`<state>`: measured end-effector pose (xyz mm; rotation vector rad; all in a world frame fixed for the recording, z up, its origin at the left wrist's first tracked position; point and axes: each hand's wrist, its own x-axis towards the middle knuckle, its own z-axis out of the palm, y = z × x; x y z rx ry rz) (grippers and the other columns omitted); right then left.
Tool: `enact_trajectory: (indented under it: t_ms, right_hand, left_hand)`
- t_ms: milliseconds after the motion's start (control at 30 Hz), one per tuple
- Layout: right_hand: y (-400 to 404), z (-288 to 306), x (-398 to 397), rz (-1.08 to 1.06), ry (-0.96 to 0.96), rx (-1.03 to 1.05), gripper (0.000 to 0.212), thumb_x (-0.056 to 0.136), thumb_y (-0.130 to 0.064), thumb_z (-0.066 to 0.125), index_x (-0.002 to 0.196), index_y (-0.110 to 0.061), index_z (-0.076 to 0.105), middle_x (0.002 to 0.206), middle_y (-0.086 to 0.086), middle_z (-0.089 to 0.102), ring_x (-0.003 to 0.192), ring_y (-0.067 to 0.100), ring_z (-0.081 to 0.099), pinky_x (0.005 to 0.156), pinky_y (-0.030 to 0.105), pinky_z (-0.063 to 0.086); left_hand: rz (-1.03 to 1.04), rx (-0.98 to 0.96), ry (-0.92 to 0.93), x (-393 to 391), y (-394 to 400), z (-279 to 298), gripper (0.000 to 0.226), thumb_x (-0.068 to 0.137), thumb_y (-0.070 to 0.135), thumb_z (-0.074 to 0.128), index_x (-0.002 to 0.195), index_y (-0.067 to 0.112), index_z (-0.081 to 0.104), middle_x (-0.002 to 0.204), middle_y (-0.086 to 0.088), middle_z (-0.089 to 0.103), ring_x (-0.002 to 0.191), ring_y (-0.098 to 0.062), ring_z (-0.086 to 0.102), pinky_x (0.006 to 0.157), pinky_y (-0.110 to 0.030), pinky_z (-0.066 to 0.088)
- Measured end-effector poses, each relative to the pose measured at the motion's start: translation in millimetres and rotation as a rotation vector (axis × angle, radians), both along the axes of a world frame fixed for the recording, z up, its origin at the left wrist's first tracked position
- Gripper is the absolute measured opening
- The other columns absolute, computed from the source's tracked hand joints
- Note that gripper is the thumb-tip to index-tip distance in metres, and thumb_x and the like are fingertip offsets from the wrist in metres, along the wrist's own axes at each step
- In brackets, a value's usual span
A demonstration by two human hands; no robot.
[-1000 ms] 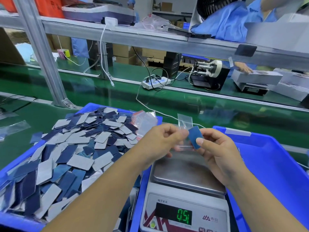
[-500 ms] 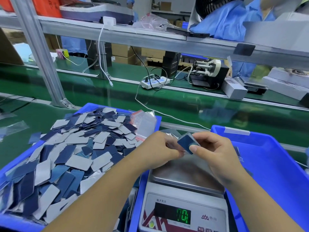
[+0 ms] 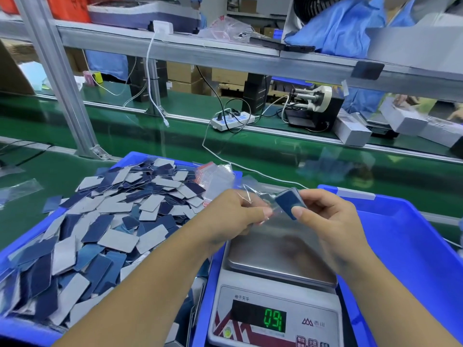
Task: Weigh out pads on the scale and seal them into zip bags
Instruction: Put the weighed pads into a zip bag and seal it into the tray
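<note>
A thin, light, flexible pad (image 3: 290, 203) was pinched at its edge by the right hand (image 3: 325, 216) above the scale (image 3: 275, 291); the flimsy, slippery bag (image 3: 258, 196) was gripped near its mouth by the left hand (image 3: 235, 216).

A green-surfaced workbench (image 3: 155, 142) carries a blue plastic bin (image 3: 22, 333) heaped with blue and grey pads at 8 o'clock, a second blue plastic bin (image 3: 411, 246) at 4 o'clock, a white power strip (image 3: 231, 120) at 12 o'clock and a black label dispenser (image 3: 313, 110) at 1 o'clock.
</note>
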<state>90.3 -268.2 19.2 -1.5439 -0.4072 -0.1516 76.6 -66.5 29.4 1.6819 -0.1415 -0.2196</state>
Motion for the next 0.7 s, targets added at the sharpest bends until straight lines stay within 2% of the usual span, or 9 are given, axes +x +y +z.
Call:
enact_trajectory:
  t_ms: [100,233,367,500,633,700]
  right_hand:
    - [-0.4,-0.4,1.7,-0.037,0.005,-0.019,0.029,0.083,0.014,0.066,0.093,-0.013,0.073,0.078,-0.009,0.074,0.071,0.002,0.064,0.066,0.013,0.050]
    - [-0.2,-1.5,2.5,-0.040,0.012,-0.030,0.030,0.083,0.012,0.067,0.093,-0.015,0.074,0.080,-0.008,0.074,0.073,0.003,0.065,0.067,0.014,0.050]
    - [-0.8,-1.8,2.9,-0.055,0.032,-0.031,0.029,0.083,0.010,0.068,0.094,-0.015,0.074,0.082,-0.006,0.075,0.074,0.005,0.066,0.068,0.015,0.051]
    - [-1.2,-1.8,3.6,-0.073,0.058,-0.049,0.026,0.083,0.009,0.069,0.095,-0.014,0.075,0.082,-0.005,0.074,0.075,0.008,0.064,0.069,0.017,0.051]
    - [-1.4,-0.6,2.5,-0.077,0.077,-0.062,0.026,0.083,0.007,0.069,0.095,-0.016,0.075,0.084,-0.003,0.075,0.077,0.010,0.065,0.072,0.020,0.053]
    - [-1.2,-0.5,2.4,-0.077,0.088,-0.063,0.026,0.083,0.007,0.070,0.096,-0.015,0.075,0.084,-0.003,0.075,0.078,0.011,0.065,0.072,0.021,0.052]
  left_hand:
    - [0.035,-0.170,0.019,0.6,0.8,4.0,0.039,0.096,0.012,0.064,0.059,0.016,0.054,0.048,0.007,0.040,0.043,-0.011,0.021,0.044,-0.019,0.019]
    - [0.140,-0.259,0.048,4.2,2.1,3.0,0.055,0.095,0.026,0.067,0.043,0.021,0.050,0.047,0.003,0.030,0.046,-0.014,0.013,0.043,-0.022,0.014]
    - [0.080,-0.282,0.066,5.0,3.6,0.5,0.039,0.093,0.010,0.067,0.055,0.020,0.067,0.057,0.002,0.050,0.051,-0.010,0.026,0.044,-0.020,0.017]
    - [0.078,-0.314,0.123,5.1,3.8,-0.2,0.019,0.093,-0.003,0.060,0.084,0.008,0.072,0.058,0.001,0.050,0.051,-0.009,0.032,0.046,-0.019,0.016]
    - [0.080,-0.275,0.123,3.9,2.8,0.2,0.021,0.094,-0.004,0.058,0.082,0.007,0.071,0.065,-0.006,0.054,0.049,-0.010,0.033,0.047,-0.020,0.019]
    - [0.073,-0.247,0.103,2.8,2.5,0.5,0.022,0.095,0.000,0.060,0.077,0.008,0.070,0.058,-0.001,0.054,0.045,-0.008,0.031,0.047,-0.020,0.018]
